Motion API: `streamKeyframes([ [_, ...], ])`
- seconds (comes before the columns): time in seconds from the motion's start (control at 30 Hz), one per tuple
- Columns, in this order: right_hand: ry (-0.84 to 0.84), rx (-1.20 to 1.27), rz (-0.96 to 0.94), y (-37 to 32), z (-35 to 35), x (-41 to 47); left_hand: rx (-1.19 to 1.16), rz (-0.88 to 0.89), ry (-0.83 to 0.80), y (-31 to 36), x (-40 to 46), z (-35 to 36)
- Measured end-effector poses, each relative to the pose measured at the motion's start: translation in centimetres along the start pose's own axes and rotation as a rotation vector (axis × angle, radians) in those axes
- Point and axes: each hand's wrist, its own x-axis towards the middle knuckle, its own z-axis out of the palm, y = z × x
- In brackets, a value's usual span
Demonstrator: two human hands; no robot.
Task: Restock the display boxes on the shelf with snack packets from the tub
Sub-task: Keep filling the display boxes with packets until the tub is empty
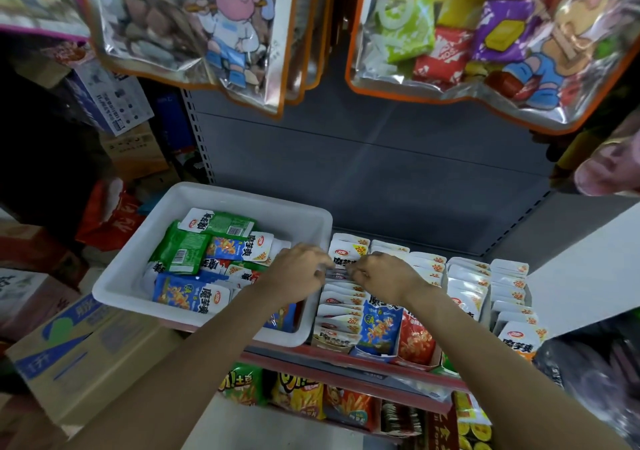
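A white plastic tub (194, 200) sits on the left of the shelf and holds loose green, blue and red snack packets (194, 241). To its right stand rows of display boxes (381, 325) packed with upright packets. My left hand (298, 273) and my right hand (388, 274) meet over the leftmost display box, just past the tub's right rim. Both hands have curled fingers that pinch the top edges of packets (337, 273) standing in that box. What lies under the palms is hidden.
Large foil snack bags (214, 34) hang overhead from the grey back panel (398, 165). The red shelf edge (346, 359) runs below, with chip bags (298, 397) on the lower shelf. Cardboard cartons (69, 352) are stacked on the left.
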Motion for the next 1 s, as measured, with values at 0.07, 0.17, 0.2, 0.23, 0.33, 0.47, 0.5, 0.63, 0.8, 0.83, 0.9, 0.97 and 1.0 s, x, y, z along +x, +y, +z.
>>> streamKeyframes([
  [0.07, -0.025, -0.007, 0.005, 0.0, -0.1, -0.2, 0.04, -0.007, -0.048, -0.2, 0.0, 0.3],
  [0.17, -0.028, 0.05, 0.005, 0.1, -0.2, -0.2, 0.065, -0.008, -0.057, -0.4, 0.0, 0.6],
  [0.2, -0.003, 0.092, 0.01, 0.1, -0.3, -0.2, 0.063, -0.005, -0.069, -0.5, 0.0, 0.6],
  [0.23, 0.042, 0.126, 0.019, 0.0, -0.3, -0.2, 0.053, -0.003, -0.08, -0.5, -0.2, 0.6],
  [0.33, 0.223, 0.142, 0.035, -0.6, -0.4, -0.1, -0.022, -0.032, -0.047, -1.0, -0.6, 0.5],
  [0.47, 0.325, 0.071, -0.037, -3.2, -0.4, 0.8, -0.259, -0.186, 0.099, -3.5, -1.9, 0.0],
  [0.5, 0.336, 0.088, -0.06, -4.1, -0.4, 1.2, -0.318, -0.226, 0.124, -4.4, -2.3, -0.2],
  [0.63, 0.287, 0.263, -0.134, -8.7, 0.6, 3.4, -0.268, -0.379, 0.126, -9.0, -4.2, -0.7],
  [0.8, 0.193, 0.347, -0.094, -13.2, 4.2, 7.9, -0.164, -0.576, 0.038, -13.5, -5.8, -1.0],
  [0.83, 0.165, 0.341, -0.058, -13.7, 4.8, 8.8, -0.128, -0.586, 0.032, -14.2, -5.9, -1.1],
  [0.9, 0.085, 0.294, -0.005, -14.0, 6.0, 10.5, -0.074, -0.578, 0.008, -15.6, -5.6, -1.1],
  [0.97, 0.018, 0.217, 0.002, -14.2, 7.0, 11.9, -0.045, -0.564, -0.042, -16.7, -5.1, -1.2],
  [1.0, -0.009, 0.177, 0.0, -14.2, 7.4, 12.5, -0.028, -0.555, -0.071, -17.3, -4.8, -1.1],
])
